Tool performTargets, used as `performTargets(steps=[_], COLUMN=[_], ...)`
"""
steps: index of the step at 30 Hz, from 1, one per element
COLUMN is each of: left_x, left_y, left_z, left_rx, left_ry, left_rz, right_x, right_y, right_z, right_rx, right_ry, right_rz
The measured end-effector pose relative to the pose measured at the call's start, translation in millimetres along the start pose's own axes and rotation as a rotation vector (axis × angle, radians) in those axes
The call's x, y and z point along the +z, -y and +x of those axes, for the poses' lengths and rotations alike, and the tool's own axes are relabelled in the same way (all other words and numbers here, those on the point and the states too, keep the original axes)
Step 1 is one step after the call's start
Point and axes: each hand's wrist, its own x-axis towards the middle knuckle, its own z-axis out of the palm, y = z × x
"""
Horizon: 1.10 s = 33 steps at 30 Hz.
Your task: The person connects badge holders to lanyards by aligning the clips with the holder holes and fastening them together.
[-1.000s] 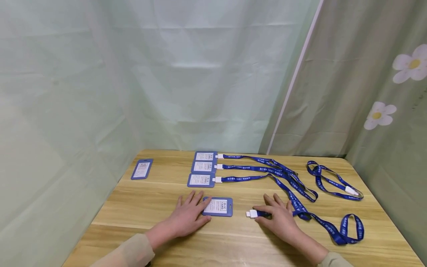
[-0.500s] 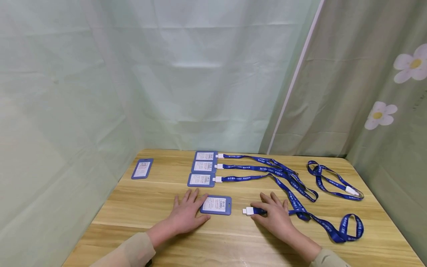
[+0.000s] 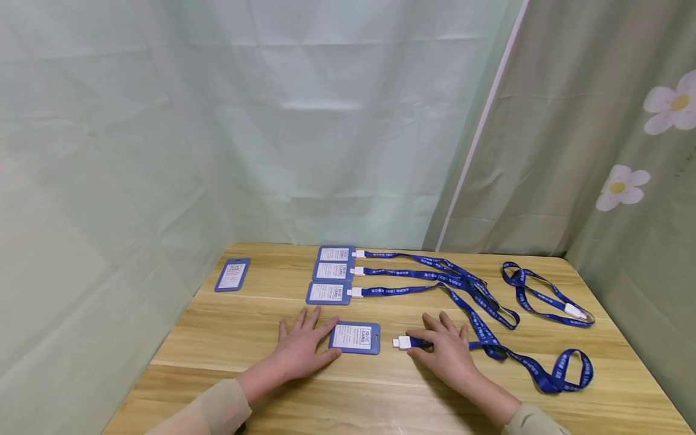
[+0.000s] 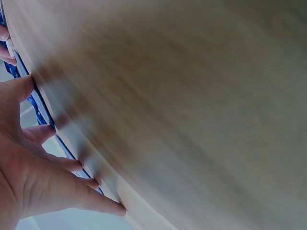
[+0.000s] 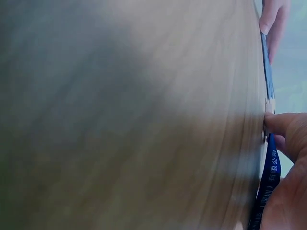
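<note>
Left hand (image 3: 300, 350), fingers spread, touches the blue rectangular card holder (image 3: 354, 337), likely light, stiff, best edge-held; toward three o'clock, right hand (image 3: 448, 356) pinches a white plastic clip (image 3: 403, 342).

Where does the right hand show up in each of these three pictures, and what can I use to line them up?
Head: the right hand is below and right of centre.
Left wrist: only fingers of the right hand show, at the upper left edge.
Right wrist: the right hand is at the lower right, along the blue lanyard.
Shared landmark: the left hand.
</note>
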Motion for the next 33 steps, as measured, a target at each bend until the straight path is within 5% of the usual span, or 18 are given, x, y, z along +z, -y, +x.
performTargets(steps=[33], left_x=[3.3], left_y=[-5.9], left_z=[2.4], left_rx=[-0.027], left_ry=[-0.001], left_rz=[-0.029], right_x=[9.6], right_y=[19.0], right_z=[13.0], right_rx=[0.009], right_ry=[-0.006], right_rz=[0.003])
